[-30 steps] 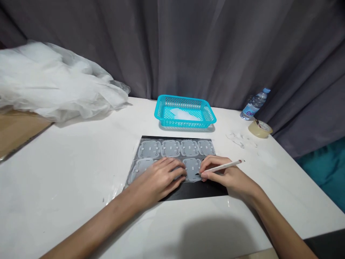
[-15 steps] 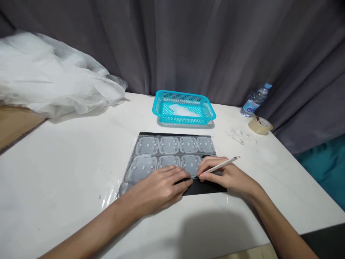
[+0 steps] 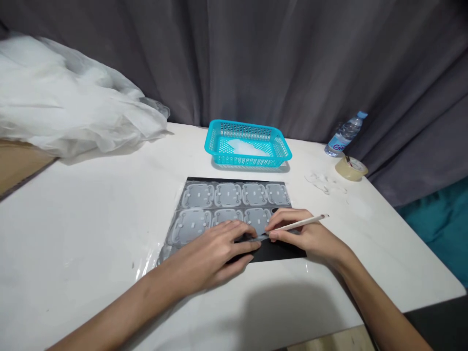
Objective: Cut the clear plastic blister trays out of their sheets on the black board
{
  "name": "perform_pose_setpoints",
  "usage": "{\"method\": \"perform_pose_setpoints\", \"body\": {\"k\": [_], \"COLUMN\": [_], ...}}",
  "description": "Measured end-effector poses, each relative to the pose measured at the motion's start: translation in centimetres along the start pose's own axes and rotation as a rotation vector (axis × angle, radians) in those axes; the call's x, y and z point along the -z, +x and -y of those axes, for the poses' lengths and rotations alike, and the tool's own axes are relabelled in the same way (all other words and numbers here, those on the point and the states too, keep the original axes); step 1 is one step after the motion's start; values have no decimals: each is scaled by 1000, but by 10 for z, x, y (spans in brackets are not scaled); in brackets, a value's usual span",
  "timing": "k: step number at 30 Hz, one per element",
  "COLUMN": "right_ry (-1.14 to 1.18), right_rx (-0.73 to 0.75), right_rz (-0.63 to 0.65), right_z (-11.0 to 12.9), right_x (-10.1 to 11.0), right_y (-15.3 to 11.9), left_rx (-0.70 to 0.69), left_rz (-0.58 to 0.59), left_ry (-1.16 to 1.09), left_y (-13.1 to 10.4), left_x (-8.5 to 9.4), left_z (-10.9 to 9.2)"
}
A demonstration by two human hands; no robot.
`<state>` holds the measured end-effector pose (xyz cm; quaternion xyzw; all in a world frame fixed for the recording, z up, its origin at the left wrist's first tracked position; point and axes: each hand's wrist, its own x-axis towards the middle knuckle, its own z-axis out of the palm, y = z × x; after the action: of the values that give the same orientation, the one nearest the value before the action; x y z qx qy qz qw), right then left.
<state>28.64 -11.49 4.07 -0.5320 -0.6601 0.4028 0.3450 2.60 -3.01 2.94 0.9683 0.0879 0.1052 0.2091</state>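
A black sheet (image 3: 280, 251) lies on the white table, bearing rows of translucent, rounded-square pieces (image 3: 227, 195) under clear film. Flat on its lower part rests my left hand (image 3: 228, 246), palm down, fingers apart, with the fingertips by a lower edge of the film. My right hand (image 3: 292, 228) pinches a thin white pen-like tool (image 3: 302, 223), its tip down at the sheet just right of my left fingertips. The tool slants up to the right. What its tip touches is too small to make out.
Behind the sheet stands a turquoise basket (image 3: 248, 161) with white pieces inside. A water bottle (image 3: 343, 136), a tape roll (image 3: 351, 168) and white scraps (image 3: 321, 183) lie at the right. White plastic bags (image 3: 73, 102) and cardboard (image 3: 22, 163) occupy the far left of the table (image 3: 91, 219).
My left fingers have spread a little. In my right hand the tool has tilted lower, its tip slightly further left. The whole view has shifted slightly.
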Motion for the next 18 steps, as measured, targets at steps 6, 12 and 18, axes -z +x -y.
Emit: {"method": "perform_pose_setpoints", "body": {"k": [6,12,18], "right_ry": [43,43,34], "right_rx": [-3,-10,24], "right_rz": [-63,36,58], "right_z": [1,-7,-7], "right_x": [0,1,1], "right_y": [0,2,1], "left_rx": [31,96,125], "left_rz": [6,59,76], "left_ry": [-72,-111,-124], "left_y": [1,1,1], "left_x": [5,11,13], "left_z": [1,-2,-2]}}
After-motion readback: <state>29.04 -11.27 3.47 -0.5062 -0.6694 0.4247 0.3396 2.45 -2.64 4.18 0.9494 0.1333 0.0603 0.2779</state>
